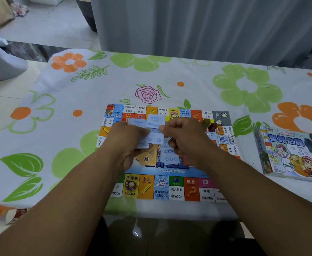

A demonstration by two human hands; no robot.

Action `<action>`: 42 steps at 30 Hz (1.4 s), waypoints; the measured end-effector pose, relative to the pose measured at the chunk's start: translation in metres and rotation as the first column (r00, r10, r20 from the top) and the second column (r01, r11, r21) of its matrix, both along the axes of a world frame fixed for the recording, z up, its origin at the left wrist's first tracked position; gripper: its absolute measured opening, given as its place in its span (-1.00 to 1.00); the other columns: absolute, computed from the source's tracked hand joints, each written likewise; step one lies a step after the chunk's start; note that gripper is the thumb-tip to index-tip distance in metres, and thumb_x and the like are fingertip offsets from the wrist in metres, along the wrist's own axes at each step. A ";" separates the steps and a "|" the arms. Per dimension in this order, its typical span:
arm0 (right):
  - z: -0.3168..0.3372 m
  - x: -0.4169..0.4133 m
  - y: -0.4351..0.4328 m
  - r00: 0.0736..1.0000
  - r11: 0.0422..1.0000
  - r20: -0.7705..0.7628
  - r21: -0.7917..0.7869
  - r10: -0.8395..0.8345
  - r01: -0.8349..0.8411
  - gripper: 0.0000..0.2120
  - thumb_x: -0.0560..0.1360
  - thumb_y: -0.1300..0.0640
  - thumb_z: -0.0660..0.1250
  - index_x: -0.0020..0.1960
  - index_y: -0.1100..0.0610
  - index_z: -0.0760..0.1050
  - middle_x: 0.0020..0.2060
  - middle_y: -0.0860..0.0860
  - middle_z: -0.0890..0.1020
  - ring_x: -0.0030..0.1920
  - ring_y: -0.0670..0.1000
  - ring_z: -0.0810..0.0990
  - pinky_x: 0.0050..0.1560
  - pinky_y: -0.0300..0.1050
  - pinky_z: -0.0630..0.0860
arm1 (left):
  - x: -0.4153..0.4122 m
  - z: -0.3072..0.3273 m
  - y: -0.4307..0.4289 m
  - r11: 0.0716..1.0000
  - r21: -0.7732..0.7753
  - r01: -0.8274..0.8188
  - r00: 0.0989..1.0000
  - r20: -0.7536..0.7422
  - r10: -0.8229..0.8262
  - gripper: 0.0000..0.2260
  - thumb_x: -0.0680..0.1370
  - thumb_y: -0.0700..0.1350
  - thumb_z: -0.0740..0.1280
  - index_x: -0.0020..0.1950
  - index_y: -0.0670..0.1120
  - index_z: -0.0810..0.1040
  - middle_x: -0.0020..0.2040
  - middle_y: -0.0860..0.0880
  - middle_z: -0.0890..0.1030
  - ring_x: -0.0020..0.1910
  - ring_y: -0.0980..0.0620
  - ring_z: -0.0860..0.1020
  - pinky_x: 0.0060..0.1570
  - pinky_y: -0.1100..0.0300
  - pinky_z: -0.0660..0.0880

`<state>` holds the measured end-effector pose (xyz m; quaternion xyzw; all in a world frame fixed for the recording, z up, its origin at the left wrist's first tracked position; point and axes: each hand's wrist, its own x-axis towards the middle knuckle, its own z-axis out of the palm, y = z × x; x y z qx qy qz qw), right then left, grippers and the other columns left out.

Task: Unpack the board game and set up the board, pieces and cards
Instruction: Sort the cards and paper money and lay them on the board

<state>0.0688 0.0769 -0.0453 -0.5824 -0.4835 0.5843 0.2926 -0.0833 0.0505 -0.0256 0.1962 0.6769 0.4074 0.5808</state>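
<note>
The colourful game board (160, 189) lies flat on the table in front of me. Above its middle, my left hand (127, 143) grips a fanned stack of pale blue paper notes (152, 126). My right hand (184, 135) pinches the top notes of that stack between thumb and fingers. More blue notes (170, 157) and an orange card stack (147, 157) lie on the board under my hands. Small red and brown pieces (209, 125) sit on the board to the right of my right hand.
The game box (291, 154) with cartoon figures lies at the right on the flowered tablecloth (59, 108). A grey curtain (206, 24) hangs behind the table. The table's near edge runs just below the board.
</note>
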 end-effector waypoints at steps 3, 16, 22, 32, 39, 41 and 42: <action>0.001 0.014 0.005 0.997 0.999 0.063 -0.003 -0.045 0.045 -0.85 0.55 0.18 0.44 0.00 0.29 0.59 -0.25 0.06 0.61 -0.53 -0.11 0.44 -0.53 -0.25 0.34 | -0.003 0.000 0.001 1.000 -0.023 -0.016 0.999 0.045 0.017 -0.76 0.59 -0.35 0.29 0.25 -0.28 0.51 -0.06 -0.18 0.67 -0.17 -0.07 0.65 -0.29 0.12 0.64; -0.019 0.035 0.005 0.917 0.996 0.390 -0.055 0.084 -0.068 -0.81 0.45 0.19 0.54 -0.15 0.33 0.66 -0.30 0.16 0.64 -0.45 -0.03 0.50 -0.38 -0.17 0.46 | -0.001 0.005 0.001 0.998 -0.030 -0.048 0.990 0.132 0.052 -0.77 0.58 -0.37 0.10 -0.05 -0.09 0.44 -0.36 -0.11 0.67 -0.24 -0.08 0.63 -0.07 -0.03 0.58; -0.020 0.038 0.008 0.869 0.993 0.482 -0.054 0.115 -0.102 -0.81 0.41 0.13 0.58 -0.20 0.26 0.68 -0.23 0.17 0.69 -0.25 0.09 0.65 -0.11 0.03 0.64 | -0.001 0.001 0.002 0.999 -0.032 -0.035 0.994 0.104 0.038 -0.73 0.56 -0.42 0.17 0.07 -0.09 0.48 -0.08 -0.18 0.67 -0.21 -0.11 0.69 -0.02 -0.11 0.62; 0.001 0.014 -0.001 0.991 0.993 0.054 -0.008 0.120 -0.120 -0.72 0.57 -0.02 0.40 -0.11 0.20 0.59 -0.22 0.10 0.65 -0.48 -0.08 0.43 -0.49 -0.23 0.34 | 0.003 0.000 -0.002 0.996 0.013 0.084 0.996 0.027 -0.084 -0.80 0.53 -0.38 0.37 0.11 -0.19 0.60 -0.03 -0.15 0.73 -0.07 -0.16 0.71 -0.03 -0.12 0.65; -0.001 0.018 0.006 0.997 0.999 0.068 -0.004 0.038 -0.038 -0.85 0.55 0.13 0.43 -0.07 0.23 0.59 -0.32 0.07 0.60 -0.53 -0.09 0.41 -0.52 -0.25 0.34 | 0.000 0.000 0.000 0.999 0.002 0.053 0.997 0.053 -0.053 -0.89 0.58 -0.33 0.32 0.06 -0.16 0.56 -0.12 -0.11 0.73 -0.15 -0.08 0.70 -0.15 0.03 0.65; -0.007 0.027 0.009 0.992 0.999 0.125 -0.030 0.026 -0.023 -0.82 0.54 0.13 0.45 -0.09 0.26 0.60 -0.38 0.06 0.59 -0.53 -0.04 0.37 -0.54 -0.25 0.32 | -0.002 0.000 0.001 1.000 -0.008 0.021 0.998 0.058 -0.020 -0.88 0.58 -0.34 0.25 -0.01 -0.16 0.54 -0.20 -0.13 0.69 -0.22 -0.07 0.66 -0.10 0.00 0.63; -0.010 0.030 0.009 0.985 0.998 0.163 -0.048 0.047 -0.039 -0.80 0.52 0.12 0.47 -0.13 0.27 0.60 -0.41 0.09 0.57 -0.51 -0.01 0.33 -0.53 -0.23 0.31 | -0.004 0.000 0.001 1.000 -0.010 -0.001 0.998 0.065 0.002 -0.86 0.58 -0.34 0.23 -0.01 -0.14 0.52 -0.21 -0.15 0.69 -0.23 -0.07 0.65 -0.11 0.01 0.63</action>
